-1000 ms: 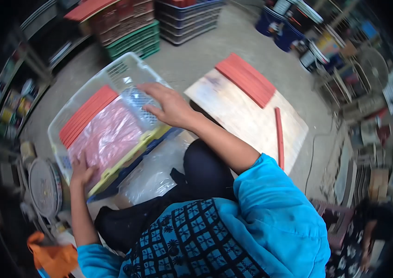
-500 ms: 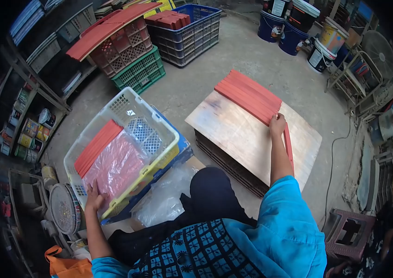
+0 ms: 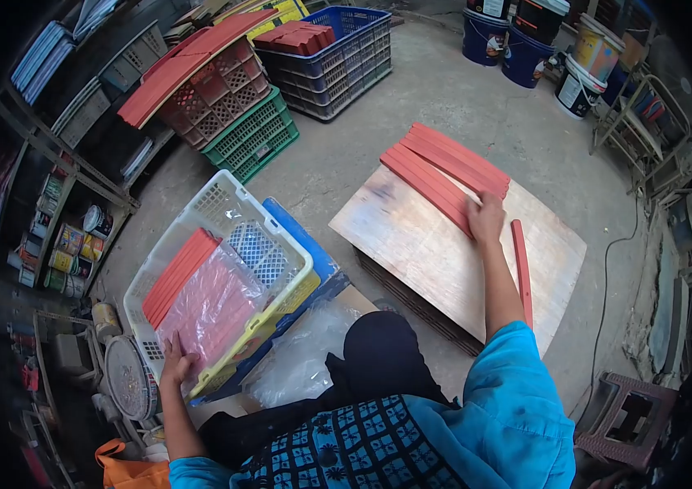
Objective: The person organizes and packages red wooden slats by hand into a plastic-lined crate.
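Observation:
Red wooden strips (image 3: 456,163) lie side by side on a plywood board (image 3: 411,220), split by a wedge-shaped gap into two groups. My right hand (image 3: 486,216) is closed around the near end of the front group (image 3: 427,191); its fingertips are partly hidden. A single red strip (image 3: 521,273) lies apart, to the right of my forearm. My left hand (image 3: 176,361), fingers spread, rests at the lower edge of a clear plastic bag (image 3: 215,306) with red strips in it. That bag sits in a white-and-yellow basket (image 3: 303,244), beside loose red strips (image 3: 179,277).
Clear plastic sheeting (image 3: 301,350) lies between basket and board. Behind stand a green crate (image 3: 252,134), a brown crate (image 3: 211,94) topped with red strips, and a blue crate (image 3: 338,77). Paint buckets (image 3: 525,57) are at back right, a stool (image 3: 627,420) at lower right.
My right hand has moved slightly left, off the separate strip and onto the front strips. A gap has opened between the strip groups. My left hand stays at the bag.

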Demonstrator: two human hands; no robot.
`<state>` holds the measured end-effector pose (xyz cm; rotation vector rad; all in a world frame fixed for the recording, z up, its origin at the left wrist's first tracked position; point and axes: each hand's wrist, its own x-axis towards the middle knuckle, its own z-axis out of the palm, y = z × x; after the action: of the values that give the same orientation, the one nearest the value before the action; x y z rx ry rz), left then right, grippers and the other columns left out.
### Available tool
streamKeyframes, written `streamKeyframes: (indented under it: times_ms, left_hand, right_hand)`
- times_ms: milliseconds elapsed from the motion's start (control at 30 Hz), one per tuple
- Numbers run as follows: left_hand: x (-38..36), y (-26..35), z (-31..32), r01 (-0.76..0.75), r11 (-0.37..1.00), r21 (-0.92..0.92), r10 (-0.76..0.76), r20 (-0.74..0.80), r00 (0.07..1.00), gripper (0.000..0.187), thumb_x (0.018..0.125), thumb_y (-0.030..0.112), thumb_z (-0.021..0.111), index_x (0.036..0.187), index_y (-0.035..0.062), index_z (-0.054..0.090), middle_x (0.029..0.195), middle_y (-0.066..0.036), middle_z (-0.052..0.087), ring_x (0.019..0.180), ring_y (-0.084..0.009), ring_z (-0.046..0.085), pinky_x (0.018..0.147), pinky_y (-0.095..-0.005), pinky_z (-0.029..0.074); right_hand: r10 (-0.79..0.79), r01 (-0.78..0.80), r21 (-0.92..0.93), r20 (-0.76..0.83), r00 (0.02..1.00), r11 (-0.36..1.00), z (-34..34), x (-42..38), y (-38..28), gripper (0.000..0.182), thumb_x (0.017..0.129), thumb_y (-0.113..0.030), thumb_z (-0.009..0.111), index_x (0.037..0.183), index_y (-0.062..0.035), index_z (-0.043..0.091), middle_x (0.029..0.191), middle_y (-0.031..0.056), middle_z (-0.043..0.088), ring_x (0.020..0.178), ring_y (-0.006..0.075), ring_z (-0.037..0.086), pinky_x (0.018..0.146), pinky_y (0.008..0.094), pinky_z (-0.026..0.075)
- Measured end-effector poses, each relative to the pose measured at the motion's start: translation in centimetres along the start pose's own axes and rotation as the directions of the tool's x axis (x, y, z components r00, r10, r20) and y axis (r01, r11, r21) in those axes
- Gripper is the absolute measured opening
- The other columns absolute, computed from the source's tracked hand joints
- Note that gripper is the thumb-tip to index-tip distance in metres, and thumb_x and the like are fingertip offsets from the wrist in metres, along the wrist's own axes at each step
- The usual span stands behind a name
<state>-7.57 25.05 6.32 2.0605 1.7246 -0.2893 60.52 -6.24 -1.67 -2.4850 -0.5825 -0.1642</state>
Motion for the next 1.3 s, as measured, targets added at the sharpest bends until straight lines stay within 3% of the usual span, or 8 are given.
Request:
streamKeyframes:
  times_ms: [200, 400, 567, 667, 733, 900, 1133, 1300]
  left_hand:
    - [-0.5, 1.0, -0.1, 0.042, 0.999, -0.006, -0.042, -0.009, 0.999, 0.101, 0.063, 0.035, 0.067, 0.147, 0.0137, 0.013, 0.147, -0.032, 0.004, 0.136, -0.0474, 0.01, 0.112, -0.0433, 0.017]
    - [-0.8, 0.8, 0.1, 0.04, 0.999, -0.016, -0.04, -0.016, 0.999, 0.1, 0.066, 0.036, 0.067, 0.147, 0.0145, 0.014, 0.148, -0.03, 0.004, 0.136, -0.0467, 0.01, 0.112, -0.0435, 0.018]
    - [-1.0, 1.3, 0.1, 0.037, 0.999, 0.003, -0.037, -0.034, 0.999, 0.097, 0.066, 0.036, 0.066, 0.146, 0.0147, 0.016, 0.148, -0.03, 0.005, 0.136, -0.0476, 0.011, 0.112, -0.0437, 0.018]
    - [-0.8, 1.2, 0.3, 0.036, 0.999, 0.021, -0.035, -0.045, 0.998, 0.096, 0.066, 0.035, 0.066, 0.146, 0.0147, 0.017, 0.148, -0.031, 0.007, 0.135, -0.0481, 0.012, 0.111, -0.044, 0.019]
    - [-0.4, 0.6, 0.5, 0.015, 1.0, 0.015, -0.015, -0.044, 0.999, 0.096, 0.066, 0.037, 0.064, 0.146, 0.0165, 0.017, 0.148, -0.031, 0.007, 0.135, -0.0484, 0.011, 0.111, -0.0447, 0.02]
    - [-0.4, 0.7, 0.5, 0.018, 1.0, -0.006, -0.019, -0.043, 0.999, 0.097, 0.065, 0.036, 0.063, 0.146, 0.0149, 0.015, 0.147, -0.033, 0.007, 0.135, -0.048, 0.012, 0.111, -0.0424, 0.021]
    - [-0.1, 0.6, 0.5, 0.05, 0.999, 0.005, -0.05, -0.029, 0.998, 0.096, 0.067, 0.04, 0.063, 0.147, 0.0184, 0.015, 0.149, -0.029, 0.005, 0.136, -0.0477, 0.009, 0.112, -0.0448, 0.018]
    - [-0.1, 0.3, 0.4, 0.03, 1.0, -0.008, -0.03, 0.009, 1.0, 0.097, 0.068, 0.043, 0.062, 0.147, 0.0177, 0.013, 0.149, -0.029, 0.003, 0.137, -0.0468, 0.006, 0.112, -0.0468, 0.016]
  right_hand:
    - [-0.114, 0.177, -0.223, 0.269, 0.956, 0.958, 1.7, -0.1, -5.3, 0.1, 0.062, -0.045, 0.076, 0.142, -0.0082, 0.028, 0.128, 0.0189, 0.045, 0.119, 0.0325, 0.043, 0.099, 0.0436, 0.037]
    - [-0.191, 0.188, 0.037, 0.248, 0.95, 0.981, -1.5, -3.3, -2.7, 0.094, 0.058, -0.036, 0.076, 0.136, -0.0034, 0.036, 0.12, 0.022, 0.047, 0.114, 0.0348, 0.045, 0.098, 0.0416, 0.037]
    - [-0.176, 0.232, -0.085, 0.423, 0.889, 0.969, -6.5, -10.1, -1.0, 0.093, 0.06, -0.041, 0.075, 0.135, -0.0017, 0.037, 0.114, 0.0224, 0.05, 0.105, 0.0364, 0.05, 0.092, 0.0412, 0.042]
    - [-0.168, 0.205, -0.08, 0.332, 0.928, 0.975, -6.4, -11.0, 0.6, 0.087, 0.067, -0.046, 0.071, 0.135, -0.0034, 0.039, 0.111, 0.0216, 0.05, 0.102, 0.0357, 0.052, 0.088, 0.042, 0.044]
    - [-0.084, 0.117, -0.106, 0.273, 0.958, 0.987, -7.3, -10.8, -0.2, 0.059, 0.083, -0.037, 0.06, 0.132, -0.0081, 0.044, 0.105, 0.0184, 0.054, 0.1, 0.0336, 0.054, 0.083, 0.0424, 0.046]
    - [-0.084, 0.101, -0.062, 0.239, 0.967, 0.993, -7.4, -11.1, -1.9, 0.044, 0.089, -0.027, 0.053, 0.128, -0.0068, 0.048, 0.107, 0.0192, 0.055, 0.1, 0.0333, 0.055, 0.083, 0.0419, 0.047]
    - [-0.065, 0.121, -0.218, 0.247, 0.967, 0.969, -5.8, -14.1, -3.8, 0.069, 0.075, -0.038, 0.069, 0.129, -0.0021, 0.045, 0.118, 0.0191, 0.049, 0.113, 0.0324, 0.045, 0.087, 0.0485, 0.041]
    - [-0.001, 0.079, -0.206, 0.356, 0.934, 0.975, -4.2, -11.5, -2.0, 0.054, 0.064, -0.032, 0.072, 0.102, 0.0023, 0.053, 0.1, 0.0233, 0.056, 0.101, 0.0376, 0.053, 0.084, 0.0422, 0.045]
